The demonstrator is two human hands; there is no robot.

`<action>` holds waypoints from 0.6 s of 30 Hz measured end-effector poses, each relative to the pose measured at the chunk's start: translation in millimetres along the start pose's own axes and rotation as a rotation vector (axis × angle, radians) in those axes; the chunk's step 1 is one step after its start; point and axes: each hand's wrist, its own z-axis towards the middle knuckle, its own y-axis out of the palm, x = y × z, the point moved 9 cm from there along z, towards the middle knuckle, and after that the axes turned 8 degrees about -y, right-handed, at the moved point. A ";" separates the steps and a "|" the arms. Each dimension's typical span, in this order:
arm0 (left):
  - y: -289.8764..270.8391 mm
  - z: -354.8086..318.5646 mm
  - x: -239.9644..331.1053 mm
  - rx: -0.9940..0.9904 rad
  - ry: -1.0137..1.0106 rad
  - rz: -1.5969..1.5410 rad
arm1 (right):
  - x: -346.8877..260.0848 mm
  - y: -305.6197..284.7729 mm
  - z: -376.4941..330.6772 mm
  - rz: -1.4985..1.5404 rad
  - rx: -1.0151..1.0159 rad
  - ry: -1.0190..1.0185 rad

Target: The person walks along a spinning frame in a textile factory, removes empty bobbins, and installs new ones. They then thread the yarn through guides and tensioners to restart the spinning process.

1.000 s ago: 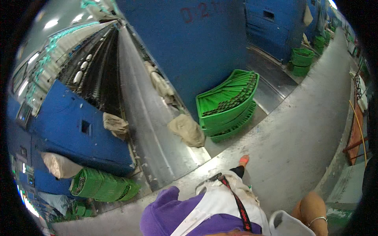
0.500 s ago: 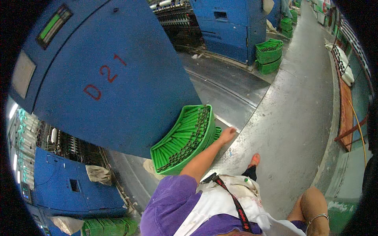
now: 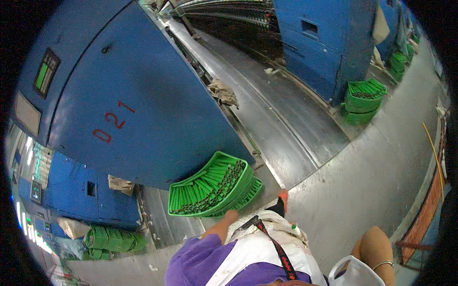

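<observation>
A green plastic crate point(image 3: 210, 187) full of green tubes rests tilted on a second green crate point(image 3: 250, 190), against the foot of a big blue machine point(image 3: 138, 95). My left hand point(image 3: 231, 216), on a purple-sleeved arm, is stretched out to the near corner of the top crate, at or on its rim; its fingers are too small to read. My right forearm point(image 3: 374, 245), with a thin bracelet, hangs at the lower right. That hand is hidden behind a white pouch point(image 3: 355, 274). A white apron point(image 3: 260, 245) with a red and black strap covers my front.
More green crates stand by the far blue machine point(image 3: 365, 97) and at the lower left point(image 3: 109, 238). Crumpled sacks point(image 3: 222, 91) lie along the machine aisle. Grey floor point(image 3: 377, 176) runs to the right, edged by an orange rail point(image 3: 427, 209). An orange shoe tip point(image 3: 284, 194) shows below the crates.
The view has swung right along the blue machine. My left arm, out of sight a second ago, is stretched to the green crate's corner and has stayed there since.
</observation>
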 end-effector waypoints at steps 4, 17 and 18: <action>44.7 -43.1 -47.7 -0.170 -0.212 -0.340 | 63.6 -47.4 -47.5 0.066 -0.009 -0.018; -281.0 373.7 8.5 0.101 -0.263 -1.024 | 309.4 -177.8 -158.8 0.120 -0.018 0.013; -350.6 393.4 23.7 0.327 0.009 -1.257 | 328.1 -189.8 -169.8 0.117 -0.005 0.022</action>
